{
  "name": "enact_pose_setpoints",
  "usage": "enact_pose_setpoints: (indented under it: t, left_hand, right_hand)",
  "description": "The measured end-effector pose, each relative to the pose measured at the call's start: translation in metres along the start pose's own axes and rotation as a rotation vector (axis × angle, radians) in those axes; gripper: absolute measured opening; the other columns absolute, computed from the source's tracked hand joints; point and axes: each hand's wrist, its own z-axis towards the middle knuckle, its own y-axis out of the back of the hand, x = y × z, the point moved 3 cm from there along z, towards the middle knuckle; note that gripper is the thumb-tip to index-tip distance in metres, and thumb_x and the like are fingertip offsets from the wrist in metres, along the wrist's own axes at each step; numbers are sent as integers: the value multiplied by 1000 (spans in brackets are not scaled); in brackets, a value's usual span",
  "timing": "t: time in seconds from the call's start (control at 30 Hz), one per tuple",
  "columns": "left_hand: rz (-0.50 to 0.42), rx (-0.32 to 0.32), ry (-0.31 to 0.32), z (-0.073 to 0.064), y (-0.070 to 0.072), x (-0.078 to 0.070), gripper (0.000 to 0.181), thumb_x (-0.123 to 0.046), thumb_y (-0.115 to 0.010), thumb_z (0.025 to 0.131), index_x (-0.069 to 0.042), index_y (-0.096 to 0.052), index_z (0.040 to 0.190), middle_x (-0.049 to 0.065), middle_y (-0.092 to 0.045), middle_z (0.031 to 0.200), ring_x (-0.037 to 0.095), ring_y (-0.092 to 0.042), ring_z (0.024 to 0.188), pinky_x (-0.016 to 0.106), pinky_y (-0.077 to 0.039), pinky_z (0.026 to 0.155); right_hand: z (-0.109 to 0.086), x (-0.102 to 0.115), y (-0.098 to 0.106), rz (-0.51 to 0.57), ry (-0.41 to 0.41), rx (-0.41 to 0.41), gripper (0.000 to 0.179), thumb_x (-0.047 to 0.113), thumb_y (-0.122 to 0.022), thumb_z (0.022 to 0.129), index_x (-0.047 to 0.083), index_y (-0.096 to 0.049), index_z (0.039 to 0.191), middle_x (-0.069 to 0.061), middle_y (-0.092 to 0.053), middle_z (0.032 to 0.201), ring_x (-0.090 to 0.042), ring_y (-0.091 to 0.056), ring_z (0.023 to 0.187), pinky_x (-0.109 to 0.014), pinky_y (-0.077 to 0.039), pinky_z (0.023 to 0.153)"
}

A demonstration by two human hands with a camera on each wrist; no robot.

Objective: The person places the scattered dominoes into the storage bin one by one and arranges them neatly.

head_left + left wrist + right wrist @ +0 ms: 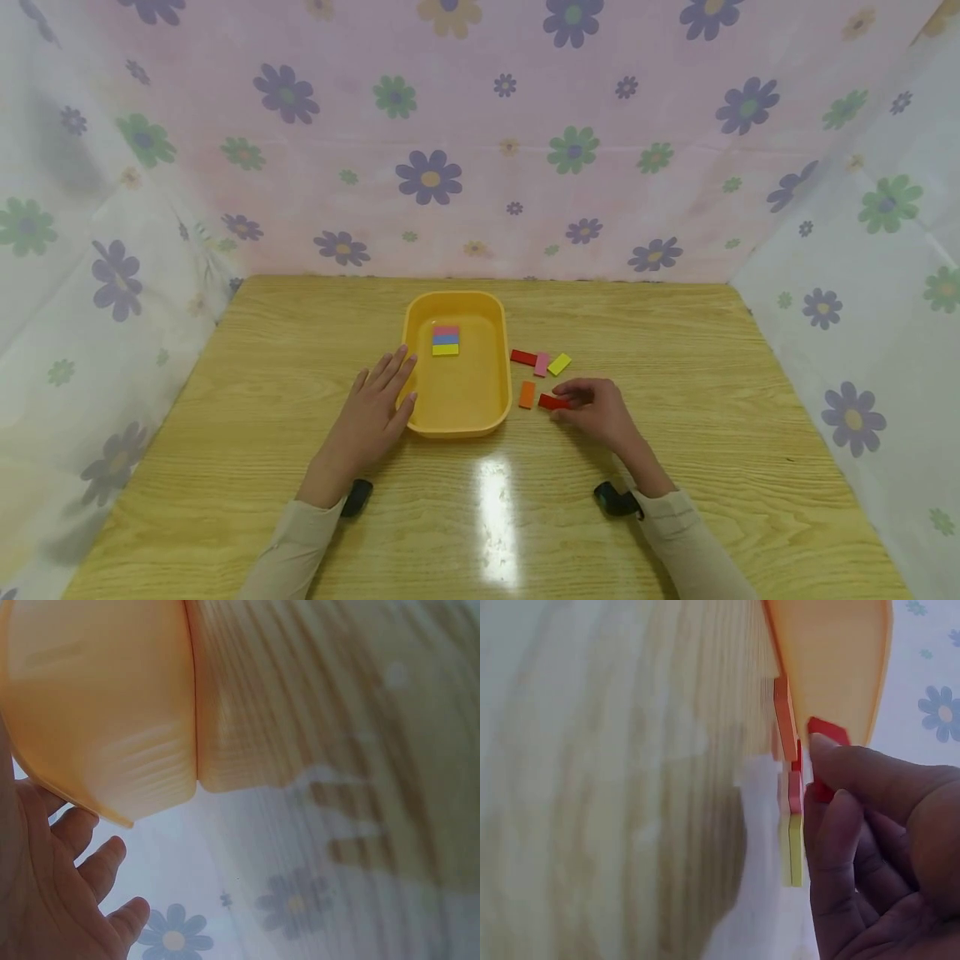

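Observation:
My right hand (600,412) pinches a red block (553,402) between thumb and fingers, right of the yellow tray (457,423). In the right wrist view this red block (829,733) appears raised off the table. My left hand (371,412) rests its straight fingers on the tray's left rim. Inside the tray, pink (446,331), blue (446,340) and yellow (446,350) blocks lie side by side. An orange block (527,395) lies beside the tray near my right hand. Farther back are another red block (523,357), a pink block (542,364) and a yellow block (559,364).
The wooden table (660,333) is enclosed by flowered cloth (495,183) at the back and both sides. A dark device (617,500) sits at my right wrist and a similar one (357,498) at my left. Light glares off the table in front of the tray.

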Motion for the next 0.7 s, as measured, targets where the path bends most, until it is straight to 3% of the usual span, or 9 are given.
enact_pose_setpoints:
  t: [0.27, 0.43, 0.7]
  left_hand:
    - [3, -16, -9, 0, 0, -1, 57, -30, -46, 109, -7, -33, 160, 12, -25, 168, 39, -25, 153, 68, -18, 119]
    - [-2, 10, 7, 1, 0, -1, 59, -31, -46, 109, -8, -31, 161, 11, -22, 169, 37, -22, 155, 67, -16, 120]
    - [2, 13, 7, 1, 1, -1, 59, -30, -47, 108, -7, -32, 160, 11, -22, 169, 37, -24, 154, 67, -17, 120]
  right_hand:
    - [-5, 2, -5, 145, 24, 42, 28, 10, -81, 87, 0, -76, 113, -15, -76, 110, -26, -72, 100, -22, -57, 83]
    - [-7, 3, -10, 213, 38, 51, 28, 8, -79, 89, -3, -74, 115, -18, -75, 114, -23, -74, 98, -23, -58, 79]
    - [-10, 9, -16, 317, 90, -38, 32, 3, -81, 85, -8, -72, 114, -20, -74, 108, -11, -72, 92, -24, -59, 82]
